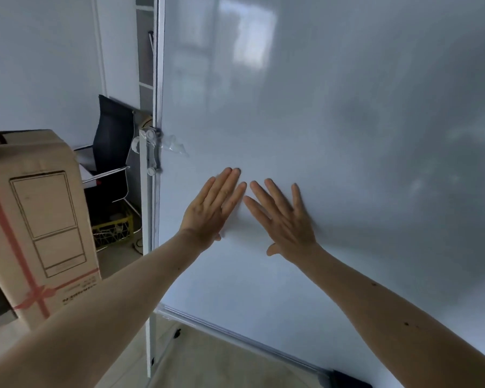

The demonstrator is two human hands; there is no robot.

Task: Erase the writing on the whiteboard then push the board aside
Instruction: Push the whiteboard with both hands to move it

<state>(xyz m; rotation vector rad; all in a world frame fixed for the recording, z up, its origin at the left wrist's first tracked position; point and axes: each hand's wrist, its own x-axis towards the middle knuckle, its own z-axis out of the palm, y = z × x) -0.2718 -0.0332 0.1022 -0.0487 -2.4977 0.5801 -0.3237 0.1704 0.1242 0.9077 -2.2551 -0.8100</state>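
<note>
A glossy white whiteboard (333, 135) is seen filling most of the view, its smooth surface carrying soft reflections and grey smears; no writing can be made out on it. It is framed by a thin silver metal edge, and its left edge is carried on a white upright stand post (149, 247) with a pale plastic pivot clamp (151, 152). A narrow silver tray rail (235, 336) is run along the bottom edge.

Two bare hands are laid flat against the board's lower left area, nothing being held in either. The left hand (212, 208) is spread open with fingers close together; the right hand (284, 219) is spread wider, fingers fanned. The index fingertips are nearly met, the two hands forming a shallow V.

To the left of the post, one tall cardboard box (37, 219) is stood, printed with a line drawing and a red ribbon pattern. Behind it one black mesh office chair (111, 141) with chrome arms is seen, and one yellow plastic crate (112, 229) is set on the floor. Pale floor (207, 359) is left open below the board; room to the left is narrowed by the box and chair.
</note>
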